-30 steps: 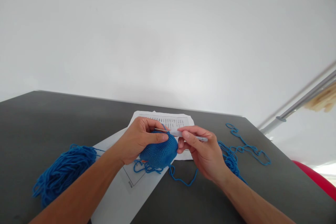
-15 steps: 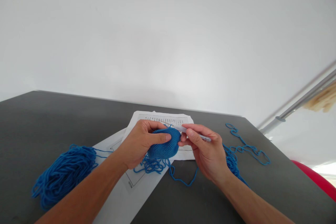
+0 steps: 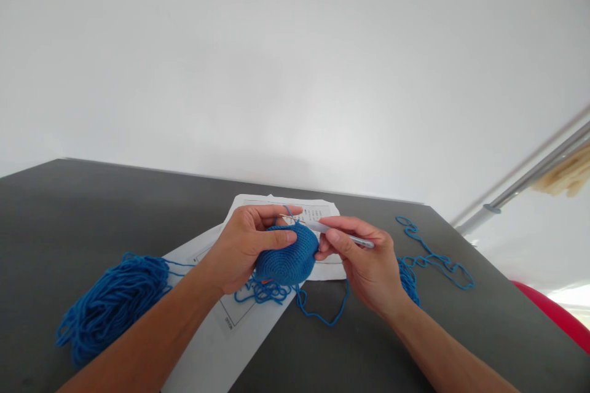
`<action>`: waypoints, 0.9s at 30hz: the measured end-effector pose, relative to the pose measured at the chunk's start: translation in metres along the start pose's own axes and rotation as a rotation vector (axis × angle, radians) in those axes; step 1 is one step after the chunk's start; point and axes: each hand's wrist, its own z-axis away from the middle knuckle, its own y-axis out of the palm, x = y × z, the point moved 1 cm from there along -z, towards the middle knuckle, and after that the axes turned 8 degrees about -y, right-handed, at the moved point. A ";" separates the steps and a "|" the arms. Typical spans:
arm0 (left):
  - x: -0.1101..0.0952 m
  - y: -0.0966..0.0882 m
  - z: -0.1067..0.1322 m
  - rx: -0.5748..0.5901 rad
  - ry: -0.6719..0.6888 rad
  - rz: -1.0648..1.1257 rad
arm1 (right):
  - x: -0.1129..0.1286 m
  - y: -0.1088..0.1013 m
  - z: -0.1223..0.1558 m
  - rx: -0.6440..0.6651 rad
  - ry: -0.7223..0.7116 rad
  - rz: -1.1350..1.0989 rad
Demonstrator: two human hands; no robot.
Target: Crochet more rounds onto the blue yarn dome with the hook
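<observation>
A round blue crochet piece (image 3: 286,261) is pinched in my left hand (image 3: 249,242), thumb on its near side and index finger stretched out behind its top edge. A strand of blue yarn runs up over that index finger. My right hand (image 3: 366,258) grips the pale grey handle of a crochet hook (image 3: 318,226) like a pen. The hook's thin shaft points left, over the top edge of the piece, close to my left index finger and the yarn. Whether a loop sits on its tip is too small to tell.
A blue yarn skein (image 3: 115,304) lies at the left on the dark table (image 3: 295,368). Printed sheets (image 3: 207,344) lie beneath my hands, with loose yarn (image 3: 262,290) on them. More yarn (image 3: 433,258) trails at the right. A white wall (image 3: 295,73) stands behind.
My left index finger has lifted and straightened, raising the yarn strand. The crochet piece has tilted so more of its round face shows. The hook has shifted slightly right.
</observation>
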 end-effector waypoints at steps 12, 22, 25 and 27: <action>0.001 -0.007 0.001 0.014 -0.029 -0.060 | 0.022 -0.008 -0.010 0.171 -0.237 0.335; 0.002 -0.010 -0.001 0.003 -0.018 -0.092 | 0.030 -0.015 -0.013 0.293 -0.336 0.403; 0.002 -0.009 -0.002 0.002 -0.009 -0.105 | 0.031 -0.015 -0.013 0.302 -0.346 0.403; 0.002 -0.009 -0.002 -0.002 -0.007 -0.108 | 0.031 -0.015 -0.013 0.300 -0.350 0.402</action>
